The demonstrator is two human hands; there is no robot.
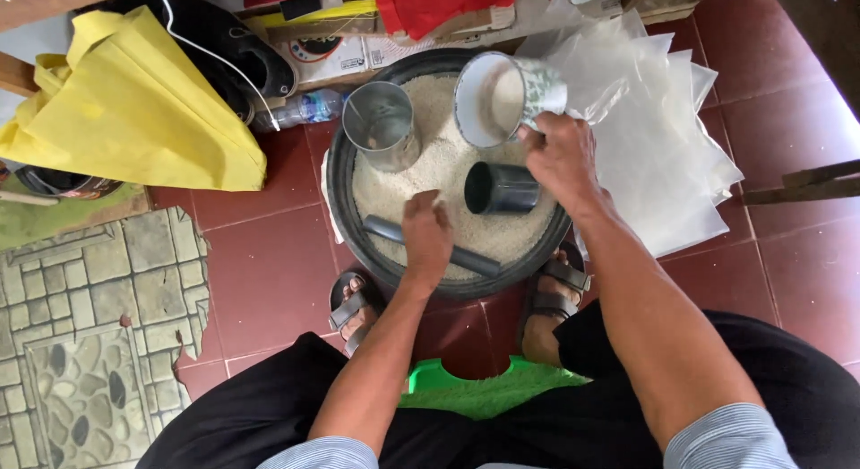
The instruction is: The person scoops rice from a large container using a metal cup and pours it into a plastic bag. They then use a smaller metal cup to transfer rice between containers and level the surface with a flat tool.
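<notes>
Your right hand (560, 155) grips a tilted mug (502, 97) over the rice (421, 178); your left hand (427, 232) rests, fingers curled and empty, on it.

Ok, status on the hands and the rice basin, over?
Right hand holds patterned mug tilted over rice basin. Left hand rests on grey pipe. Black cup, metal can sit in the rice.

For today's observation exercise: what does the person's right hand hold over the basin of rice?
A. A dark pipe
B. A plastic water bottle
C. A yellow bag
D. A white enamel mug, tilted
D: the right hand grips the white enamel mug, tipped on its side over the rice in the round basin.
</notes>
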